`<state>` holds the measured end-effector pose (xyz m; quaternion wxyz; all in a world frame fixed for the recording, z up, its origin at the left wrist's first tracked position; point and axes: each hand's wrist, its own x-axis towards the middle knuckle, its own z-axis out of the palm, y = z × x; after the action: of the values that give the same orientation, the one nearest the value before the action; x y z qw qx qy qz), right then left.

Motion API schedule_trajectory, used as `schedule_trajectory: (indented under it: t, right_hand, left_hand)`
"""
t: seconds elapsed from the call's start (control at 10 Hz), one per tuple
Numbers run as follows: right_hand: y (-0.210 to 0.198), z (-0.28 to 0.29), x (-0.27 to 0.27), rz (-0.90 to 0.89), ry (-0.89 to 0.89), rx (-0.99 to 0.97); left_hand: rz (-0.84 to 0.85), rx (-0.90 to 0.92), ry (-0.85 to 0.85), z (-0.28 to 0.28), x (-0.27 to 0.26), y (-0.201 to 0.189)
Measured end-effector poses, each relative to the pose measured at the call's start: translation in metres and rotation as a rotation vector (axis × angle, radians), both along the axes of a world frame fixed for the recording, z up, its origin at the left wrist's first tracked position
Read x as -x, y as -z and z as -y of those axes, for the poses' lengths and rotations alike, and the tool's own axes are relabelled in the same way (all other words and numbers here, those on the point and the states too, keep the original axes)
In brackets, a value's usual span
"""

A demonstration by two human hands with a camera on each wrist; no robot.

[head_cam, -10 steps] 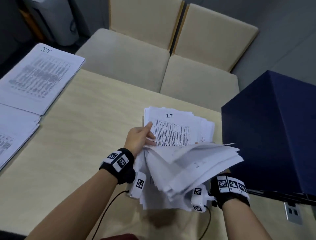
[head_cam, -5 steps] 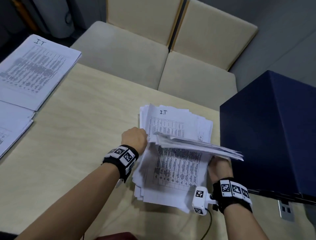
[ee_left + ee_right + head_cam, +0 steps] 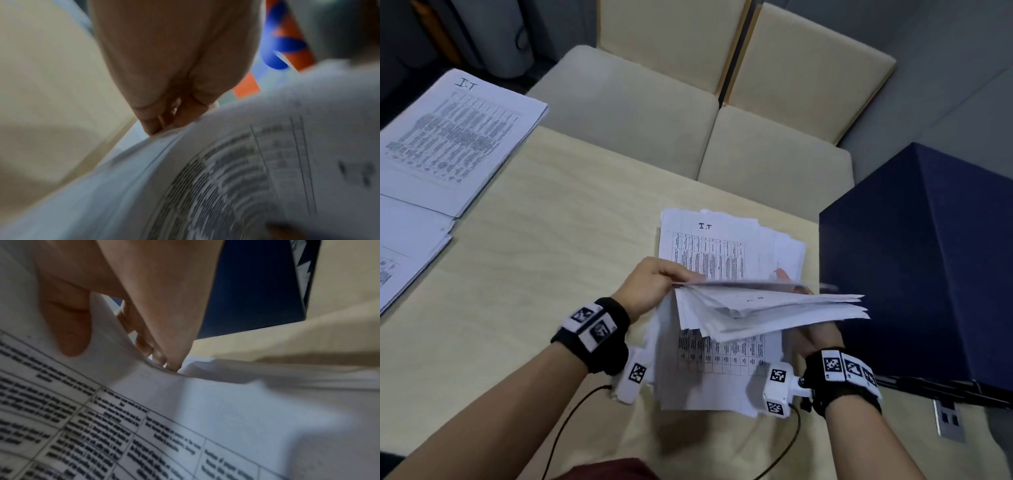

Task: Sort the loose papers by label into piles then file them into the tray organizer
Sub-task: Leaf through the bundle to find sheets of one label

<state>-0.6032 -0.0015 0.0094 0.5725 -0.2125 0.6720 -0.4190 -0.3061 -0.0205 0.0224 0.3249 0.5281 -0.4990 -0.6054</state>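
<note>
A messy pile of loose printed papers (image 3: 722, 373) lies on the table, its far sheet labelled "I.T" (image 3: 705, 226). Above it hangs a thick sheaf of sheets (image 3: 774, 308), nearly level. My left hand (image 3: 671, 275) pinches the sheaf's left edge; the left wrist view shows the fingers (image 3: 162, 123) closed on the paper. My right hand (image 3: 796, 286) holds the sheaf's right side, mostly hidden beneath it. In the right wrist view its thumb (image 3: 68, 324) lies on top and its fingers (image 3: 158, 355) curl underneath.
A sorted pile labelled "I.T" (image 3: 448, 137) and a second pile (image 3: 407, 246) lie at the table's left edge. A tall dark blue box (image 3: 928, 274) stands close on the right. Two beige chairs (image 3: 688, 113) face the far edge. A socket plate (image 3: 947, 419) sits at the right front.
The sheaf dropped from a steep tilt to nearly level. My left hand left the "I.T" sheet on the pile and took the sheaf's left edge.
</note>
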Motion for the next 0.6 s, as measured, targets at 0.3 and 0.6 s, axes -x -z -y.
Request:
schedule_trajectory:
  t: [0.3,0.6]
  right_hand:
    - [-0.021,-0.002,-0.018,0.159,0.136,0.061]
    - [-0.029,-0.003,-0.032,0.297,0.13,0.057]
  left_hand:
    - [0.898,0.065,-0.052,0.031,-0.007,0.035]
    - [0.669,0.443,0.007,0.03,-0.011,0.027]
